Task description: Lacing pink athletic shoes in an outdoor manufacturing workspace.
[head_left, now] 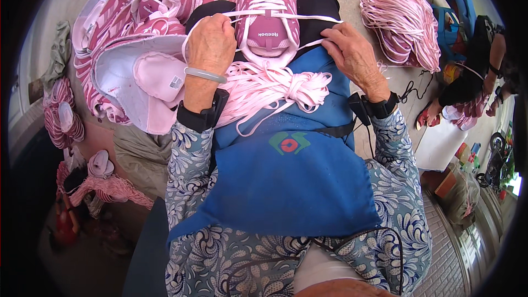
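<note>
A pink and white sneaker upper (pixel 268 5) rests on my lap, tongue toward me. A white lace (pixel 286 16) runs across its eyelets. My left hand (pixel 210 44) pinches the lace's left end just beside the shoe. My right hand (pixel 347 48) grips the lace's right end at the shoe's other side. A loose bundle of pale pink laces (pixel 275 89) lies on my blue apron (pixel 286 176) between my wrists. Both wrists wear black bands, and the left also carries a pale bangle.
A heap of pink and white shoe uppers (pixel 137 27) lies at my left. A big bunch of pink laces (pixel 397 16) sits on the floor at the right. Another person (pixel 476 71) sits at the far right. More uppers (pixel 60 115) are stacked far left.
</note>
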Tool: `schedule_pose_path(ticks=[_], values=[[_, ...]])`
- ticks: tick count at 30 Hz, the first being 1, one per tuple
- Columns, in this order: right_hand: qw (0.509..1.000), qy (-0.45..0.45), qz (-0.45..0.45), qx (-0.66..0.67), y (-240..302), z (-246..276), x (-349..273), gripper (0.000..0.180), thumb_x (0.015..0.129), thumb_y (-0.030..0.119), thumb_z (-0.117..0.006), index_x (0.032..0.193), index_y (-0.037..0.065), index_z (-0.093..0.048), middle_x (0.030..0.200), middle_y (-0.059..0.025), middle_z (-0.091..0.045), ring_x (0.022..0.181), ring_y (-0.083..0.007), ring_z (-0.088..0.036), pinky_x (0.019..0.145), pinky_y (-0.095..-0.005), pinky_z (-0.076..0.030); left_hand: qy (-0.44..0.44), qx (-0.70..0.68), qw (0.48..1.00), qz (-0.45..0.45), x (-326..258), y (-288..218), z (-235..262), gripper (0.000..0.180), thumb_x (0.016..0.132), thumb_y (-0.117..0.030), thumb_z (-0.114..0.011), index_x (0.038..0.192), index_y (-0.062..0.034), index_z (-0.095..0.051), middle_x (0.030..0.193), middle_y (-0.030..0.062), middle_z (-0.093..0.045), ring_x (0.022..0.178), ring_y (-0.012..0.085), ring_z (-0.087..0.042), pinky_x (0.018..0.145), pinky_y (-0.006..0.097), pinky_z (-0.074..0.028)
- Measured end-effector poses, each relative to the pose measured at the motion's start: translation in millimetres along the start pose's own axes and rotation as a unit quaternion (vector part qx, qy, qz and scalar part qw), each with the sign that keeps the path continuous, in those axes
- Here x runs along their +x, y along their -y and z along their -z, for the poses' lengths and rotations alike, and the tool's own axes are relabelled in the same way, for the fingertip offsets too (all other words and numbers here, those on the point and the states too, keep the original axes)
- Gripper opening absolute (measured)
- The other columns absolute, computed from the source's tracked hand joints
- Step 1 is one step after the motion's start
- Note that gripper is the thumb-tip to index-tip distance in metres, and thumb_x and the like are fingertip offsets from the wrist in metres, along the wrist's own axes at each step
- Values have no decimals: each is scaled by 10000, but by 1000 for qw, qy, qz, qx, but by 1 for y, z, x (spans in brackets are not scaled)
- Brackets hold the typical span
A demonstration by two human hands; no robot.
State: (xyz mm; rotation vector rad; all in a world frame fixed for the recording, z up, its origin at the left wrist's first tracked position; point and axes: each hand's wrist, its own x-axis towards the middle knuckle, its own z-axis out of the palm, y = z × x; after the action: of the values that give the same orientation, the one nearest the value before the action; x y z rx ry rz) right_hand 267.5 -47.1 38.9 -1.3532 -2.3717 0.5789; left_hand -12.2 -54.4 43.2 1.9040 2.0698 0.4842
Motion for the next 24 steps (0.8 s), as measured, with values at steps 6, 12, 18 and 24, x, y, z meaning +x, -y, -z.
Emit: schedule_pose_path(ticks=[6,12,18,24], values=[[992,2,101,-71,6,-20,2,149,743,124,-608,886,86,-616,844,-54,-501,788,-218,-505,715,-334,-420,36,-51,998,0,7,-11,4,248,861,-218,-514,892,-8,-644,829,203,-630,784,344,-606,729,424,-468],[995,41,91,-18,9,-14,8,100,797,86,-582,885,43,-601,843,-92,-540,799,-264,-543,698,-351,-447,28,-113,993,13,5,-7,4,247,861,-269,-551,939,-55,-646,800,175,-635,762,329,-618,670,377,-466],[989,22,-55,134,22,-12,23,139,833,126,-554,897,12,-601,831,-159,-608,751,-340,-590,675,-385,-473,59,-72,994,48,8,-10,1,228,869,-225,-513,889,-35,-638,839,178,-642,781,355,-609,731,402,-473],[990,-12,-36,138,14,-27,45,193,871,163,-566,963,11,-640,887,-138,-642,748,-257,-626,666,-299,-494,71,-135,988,29,20,5,-16,230,878,-224,-530,970,-39,-630,760,81,-642,654,134,-620,601,259,-526]])
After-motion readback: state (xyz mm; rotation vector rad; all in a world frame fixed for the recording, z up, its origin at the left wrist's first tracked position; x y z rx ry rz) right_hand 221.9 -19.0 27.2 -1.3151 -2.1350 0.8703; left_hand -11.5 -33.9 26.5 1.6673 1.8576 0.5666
